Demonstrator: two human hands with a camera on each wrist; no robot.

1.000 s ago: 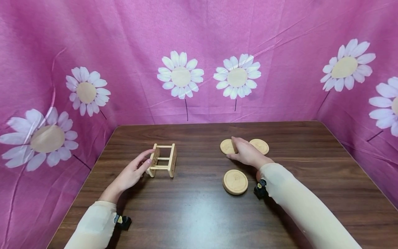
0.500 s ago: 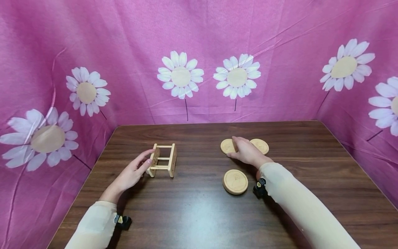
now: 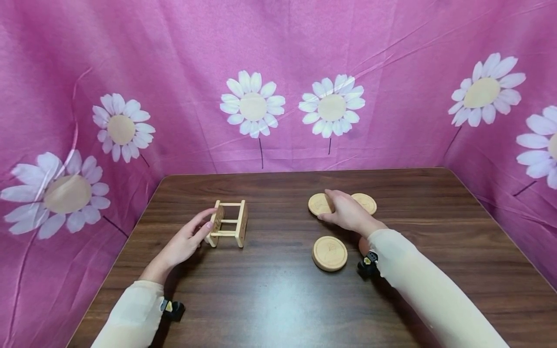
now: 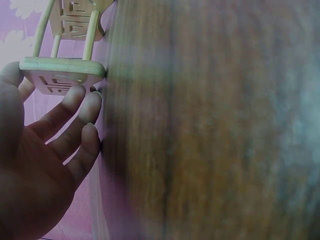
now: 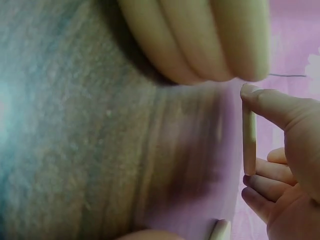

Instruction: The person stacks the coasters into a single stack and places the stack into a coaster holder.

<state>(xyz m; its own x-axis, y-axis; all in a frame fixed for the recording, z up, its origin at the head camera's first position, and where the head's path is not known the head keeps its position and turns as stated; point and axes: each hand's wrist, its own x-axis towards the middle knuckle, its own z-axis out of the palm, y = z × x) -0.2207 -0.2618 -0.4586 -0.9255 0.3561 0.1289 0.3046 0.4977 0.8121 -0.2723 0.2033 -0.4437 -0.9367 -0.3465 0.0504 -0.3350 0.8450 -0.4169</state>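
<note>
My left hand [image 3: 184, 241] holds the near left side of a small wooden coaster holder [image 3: 241, 222], thumb and index finger on its side panel. In the left wrist view, other fingertips rest against the holder's slotted panel [image 4: 65, 77]. My right hand [image 3: 348, 211] reaches over two round wooden coasters at the back right. It grips the left coaster [image 3: 319, 205] by its rim between thumb and fingers; the right wrist view shows this coaster [image 5: 249, 132] edge-on. The right coaster [image 3: 366, 204] is partly hidden behind the hand. A stack of coasters [image 3: 329, 253] lies nearer, left of the right wrist.
The dark wood table [image 3: 270, 299] stretches between the hands. A pink cloth [image 3: 287, 48] with white daisies hangs behind and at both sides. A small black camera is strapped at each wrist, over pale sleeves [image 3: 426, 285].
The right wrist and sleeve have shifted very slightly to the right. Both hands otherwise keep their places, and the coaster holder and coasters have not visibly moved.
</note>
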